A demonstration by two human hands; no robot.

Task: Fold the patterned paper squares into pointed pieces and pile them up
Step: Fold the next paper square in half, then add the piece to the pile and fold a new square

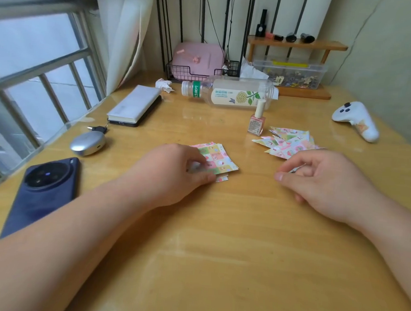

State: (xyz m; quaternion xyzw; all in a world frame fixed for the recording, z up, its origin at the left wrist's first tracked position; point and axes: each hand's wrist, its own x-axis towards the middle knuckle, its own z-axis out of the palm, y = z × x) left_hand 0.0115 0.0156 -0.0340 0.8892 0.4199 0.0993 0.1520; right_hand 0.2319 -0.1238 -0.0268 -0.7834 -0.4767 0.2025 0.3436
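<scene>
A small stack of patterned paper squares (217, 157) lies on the wooden table (218, 240) in the middle. My left hand (174, 172) rests on the stack's near left corner, thumb and fingertips pinching the paper there. To the right, a loose pile of folded pointed pieces (288, 142) in the same pastel pattern lies spread out. My right hand (318, 184) hovers just in front of that pile with fingers curled; something thin shows between the fingers, but I cannot make out what it is.
A pink nail polish bottle (257, 121) stands beside the folded pile. A plastic bottle (230, 92) lies on its side behind it. A white controller (355, 120) sits far right; a dark phone (46, 191), an earbud case (88, 143) and a power bank (136, 106) sit left.
</scene>
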